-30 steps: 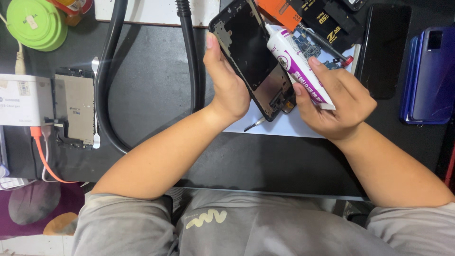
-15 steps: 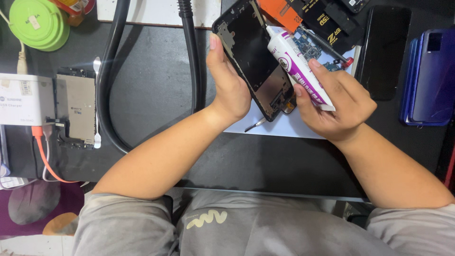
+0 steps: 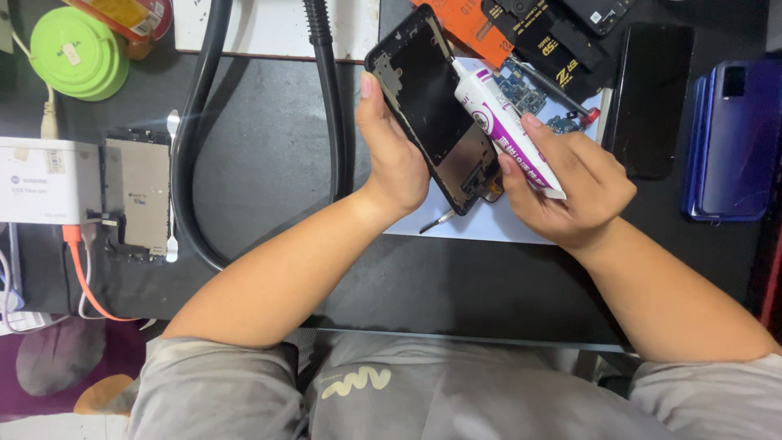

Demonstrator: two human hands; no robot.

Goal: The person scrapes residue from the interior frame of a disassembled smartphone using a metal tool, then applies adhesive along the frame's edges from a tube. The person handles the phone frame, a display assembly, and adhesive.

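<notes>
Far beyond the left hand's knuckles, at the bench's upper left corner: a stack of round green discs (image 3: 77,50), with a red-lidded container (image 3: 130,16) just beside it. Below these, well apart from any finger: a white charger box (image 3: 49,181) with an orange cable (image 3: 85,277) leaving its underside, and touching its right end a bare metal phone backplate (image 3: 137,195) lying flat, a slim white spudger (image 3: 171,187) along its edge. Between the backplate and the left wrist: a thick black hose (image 3: 195,130) curving down the dark mat (image 3: 269,163), and a second black hose (image 3: 330,98) passing close behind the left thumb. Left hand (image 3: 395,159): fingers closed about the lower left edge of a black phone frame (image 3: 432,102), thumb up along its side, frame tilted with its open inner face to the camera and raised over a white sheet (image 3: 481,224). Just under the frame's lower corner, below the left fingertips: a thin metal tool tip (image 3: 437,220) on the sheet. Right hand (image 3: 570,183): fingers wrapped around the lower half of a white adhesive tube (image 3: 501,122) with purple print, nozzle touching the frame's upper right edge. Beyond the right fingertips: small blue circuit boards (image 3: 525,94), an orange-and-black tool set (image 3: 521,28), and a screwdriver (image 3: 554,90). Right of the right knuckles: a black phone (image 3: 652,98) lying flat, then, well apart, a blue phone back cover (image 3: 737,138).
</notes>
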